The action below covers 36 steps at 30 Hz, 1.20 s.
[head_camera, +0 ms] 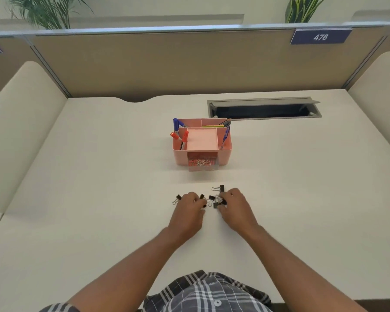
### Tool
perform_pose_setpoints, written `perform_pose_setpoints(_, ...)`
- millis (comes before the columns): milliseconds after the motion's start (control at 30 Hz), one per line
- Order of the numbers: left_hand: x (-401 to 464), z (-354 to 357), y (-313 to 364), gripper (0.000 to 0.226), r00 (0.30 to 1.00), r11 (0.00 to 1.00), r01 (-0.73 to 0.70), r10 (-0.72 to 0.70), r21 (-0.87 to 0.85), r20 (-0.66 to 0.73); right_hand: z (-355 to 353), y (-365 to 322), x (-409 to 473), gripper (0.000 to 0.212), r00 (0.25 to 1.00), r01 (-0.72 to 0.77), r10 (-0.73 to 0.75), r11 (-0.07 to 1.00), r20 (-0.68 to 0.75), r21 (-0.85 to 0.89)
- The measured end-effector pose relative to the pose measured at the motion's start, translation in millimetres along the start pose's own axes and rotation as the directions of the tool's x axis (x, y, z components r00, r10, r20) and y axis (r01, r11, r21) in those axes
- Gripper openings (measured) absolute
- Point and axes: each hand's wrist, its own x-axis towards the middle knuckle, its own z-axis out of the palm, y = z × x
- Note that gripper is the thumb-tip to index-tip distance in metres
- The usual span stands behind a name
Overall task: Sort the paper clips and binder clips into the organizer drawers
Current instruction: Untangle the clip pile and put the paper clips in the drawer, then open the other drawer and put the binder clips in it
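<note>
A pink desk organizer (224, 154) stands mid-desk. Its clear front drawer (203, 164) is pulled out and holds orange and silver paper clips. Several black binder clips (212, 198) lie scattered on the desk in front of it, one (219, 188) farthest back and one (177, 198) at the far left. My left hand (188, 210) rests curled over the left clips, fingertips on one (202, 197). My right hand (235, 206) is curled over the right cluster, fingers pinching clips there. Whether either hand has lifted a clip off the desk is unclear.
Markers and pens stand in the organizer's top compartments (180, 131). An open grey cable slot (263, 108) is set into the desk behind it on the right. Fabric partition walls (167, 64) bound the desk at the back and sides.
</note>
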Motion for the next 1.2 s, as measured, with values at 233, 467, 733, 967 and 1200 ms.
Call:
perform_pose_setpoints(233, -9, -3, -11, 0.008, 0.999, 0.997, 0.046, -0.045, 0.057, -0.013, 7, 6, -12, 0.011, 1.0, 0.009, -0.008, 0.997, -0.012, 0.072)
perform_pose_setpoints(467, -18, -12, -14, 0.022, 0.984, 0.987, 0.157, -0.159, -0.022, -0.081, -14, 19, 3, 0.025, 0.98, -0.166, 0.182, 0.972, -0.085, 0.167)
perform_pose_setpoints(733, -16, -15, -13, 0.022, 0.984, 0.987, 0.155, -0.158, -0.039, -0.085, -1, 9, -4, 0.026, 0.995, -0.008, 0.016, 0.997, -0.097, 0.082)
perform_pose_setpoints(967, -19, -10, -16, 0.02, 0.988, 0.99, 0.129, -0.133, -0.052, -0.085, 11, 5, -20, 0.019, 0.989, 0.147, -0.147, 0.989, -0.005, -0.025)
perform_pose_setpoints(1200, 9, -23, -20, 0.034, 0.938, 0.945, 0.259, -0.295, -0.2, -0.18, -17, -6, 11, 0.03, 0.984, -0.005, 0.059, 0.951, -0.167, 0.309)
